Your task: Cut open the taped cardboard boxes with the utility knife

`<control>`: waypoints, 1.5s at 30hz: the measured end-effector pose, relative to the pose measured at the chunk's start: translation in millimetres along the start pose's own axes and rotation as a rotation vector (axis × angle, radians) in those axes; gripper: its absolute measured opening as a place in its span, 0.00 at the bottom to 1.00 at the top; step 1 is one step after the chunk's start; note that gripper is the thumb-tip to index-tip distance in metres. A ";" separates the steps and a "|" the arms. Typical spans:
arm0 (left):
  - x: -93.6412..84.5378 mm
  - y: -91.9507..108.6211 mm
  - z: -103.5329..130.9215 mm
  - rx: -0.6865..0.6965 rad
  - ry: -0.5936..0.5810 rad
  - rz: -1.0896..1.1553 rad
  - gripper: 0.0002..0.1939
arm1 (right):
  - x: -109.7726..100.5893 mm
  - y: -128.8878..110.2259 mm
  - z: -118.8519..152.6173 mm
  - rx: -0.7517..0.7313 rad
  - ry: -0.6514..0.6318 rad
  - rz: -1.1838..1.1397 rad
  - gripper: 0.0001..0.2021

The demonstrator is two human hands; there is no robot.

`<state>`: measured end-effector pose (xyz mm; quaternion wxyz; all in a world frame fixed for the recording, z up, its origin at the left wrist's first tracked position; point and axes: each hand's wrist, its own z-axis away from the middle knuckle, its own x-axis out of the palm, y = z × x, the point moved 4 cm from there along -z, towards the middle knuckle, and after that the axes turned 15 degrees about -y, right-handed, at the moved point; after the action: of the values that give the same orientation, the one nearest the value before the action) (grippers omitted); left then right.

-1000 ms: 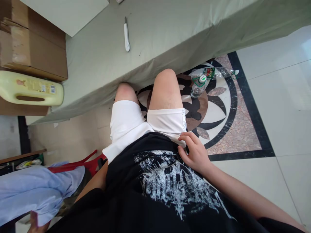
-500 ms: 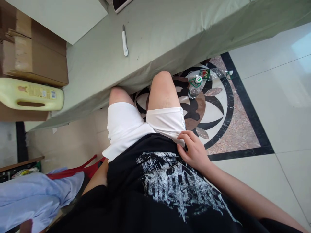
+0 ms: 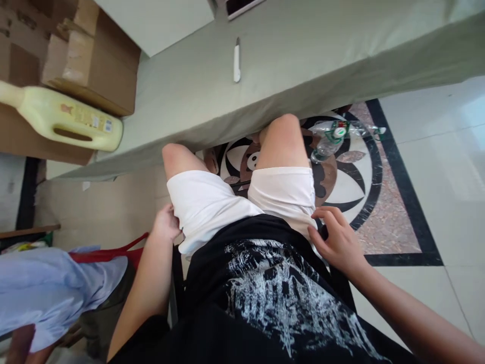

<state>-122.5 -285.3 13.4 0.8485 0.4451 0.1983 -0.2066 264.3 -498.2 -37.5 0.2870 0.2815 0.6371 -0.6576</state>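
My right hand (image 3: 337, 240) rests beside the right side of the white shorts (image 3: 212, 202), its fingers loosely bent and apart, with nothing in them. At the shorts' left side is my left hand (image 3: 166, 223); its fingers are mostly tucked against the cloth and partly hidden, so their state is unclear. On the table in front lies a white-handled craft knife (image 3: 237, 63), blade end pointing away, apart from both hands.
The table (image 3: 189, 91) wears a grey-green cover. Cardboard boxes (image 3: 113, 65), a pale yellow jug (image 3: 71, 116) and a white panel (image 3: 162, 20) are at left. Clear plastic bottles (image 3: 326, 144) lie on the patterned floor. Someone's blue shirt (image 3: 49, 283) shows at lower left.
The view has shifted, so the table things appear farther right. My left arm and hand have come into sight beside the shorts. My left knee has swung outward. My right hand keeps its pose.
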 end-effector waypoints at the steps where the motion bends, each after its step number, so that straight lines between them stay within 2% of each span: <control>1: -15.3 -3.6 -6.9 -0.043 0.011 0.052 0.18 | 4.0 -4.0 -0.6 -0.007 -0.020 0.015 0.06; 3: -43.0 -3.5 -24.7 -0.072 0.054 0.156 0.19 | 9.7 -11.3 -3.1 -0.017 -0.053 0.047 0.07; 6: -66.0 17.7 -60.0 0.067 0.122 0.265 0.20 | 3.6 -23.4 -14.8 0.045 -0.057 0.107 0.08; 8: -63.5 43.0 -84.9 0.204 0.099 0.332 0.17 | -10.4 -36.7 -31.0 0.132 -0.054 0.139 0.08; 10: -54.5 79.4 -106.4 0.489 0.091 0.501 0.08 | -25.3 -55.9 -54.9 0.177 -0.094 0.161 0.09; 11: -47.1 100.5 -117.2 0.621 0.031 0.567 0.06 | -31.4 -66.7 -69.3 0.166 -0.118 0.176 0.10; 13: -37.2 143.0 -140.3 0.820 0.019 0.650 0.08 | -39.1 -86.4 -101.5 0.107 -0.148 0.215 0.11; 17: -31.5 217.0 -204.2 0.986 0.003 0.687 0.12 | -38.2 -108.1 -175.1 -0.016 -0.141 0.274 0.11; 20: -40.4 239.8 -254.2 1.030 0.085 0.676 0.14 | -26.5 -126.8 -240.6 -0.173 -0.220 0.312 0.09; 22: -46.7 235.7 -280.5 0.992 0.131 0.709 0.15 | -16.2 -148.1 -291.6 -0.272 -0.271 0.321 0.08; 24: -52.2 220.8 -298.9 0.851 0.172 0.794 0.15 | -3.7 -177.2 -349.4 -0.348 -0.300 0.312 0.08; 26: -60.0 201.8 -307.3 0.673 0.256 0.958 0.16 | 10.7 -213.5 -412.4 -0.409 -0.271 0.291 0.06; 27: -64.3 195.3 -308.7 0.624 0.253 1.035 0.15 | 20.7 -234.3 -444.5 -0.449 -0.280 0.287 0.06; 29: -77.0 188.0 -308.1 0.636 0.222 1.129 0.13 | 43.0 -282.1 -505.0 -0.604 -0.257 0.248 0.07; 30: -85.5 184.4 -306.9 0.664 0.243 1.150 0.12 | 55.3 -306.9 -532.6 -0.679 -0.233 0.217 0.08; 32: -102.5 173.3 -304.6 0.685 0.356 1.170 0.12 | 84.4 -353.4 -582.0 -0.740 -0.229 0.170 0.10; 34: -113.5 160.8 -303.6 0.675 0.450 1.167 0.13 | 116.7 -394.5 -618.2 -0.788 -0.263 0.144 0.16; 37: -117.7 150.3 -302.1 0.698 0.469 1.106 0.13 | 159.4 -434.3 -647.4 -0.807 -0.294 0.145 0.18; 40: -118.2 147.4 -298.9 0.713 0.498 0.992 0.11 | 179.0 -440.2 -654.1 -0.758 -0.280 0.165 0.06; 42: -122.8 143.9 -296.0 0.728 0.611 0.918 0.09 | 170.0 -427.9 -649.3 -0.761 -0.217 0.136 0.02; 45: -133.8 130.5 -292.3 0.731 0.902 0.901 0.03 | 122.6 -388.8 -627.9 -0.780 -0.052 0.060 0.01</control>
<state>-210.2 50.4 17.4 0.4845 0.7797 0.2444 0.3124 -102.0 136.3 116.7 0.4077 0.1529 0.8232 -0.3643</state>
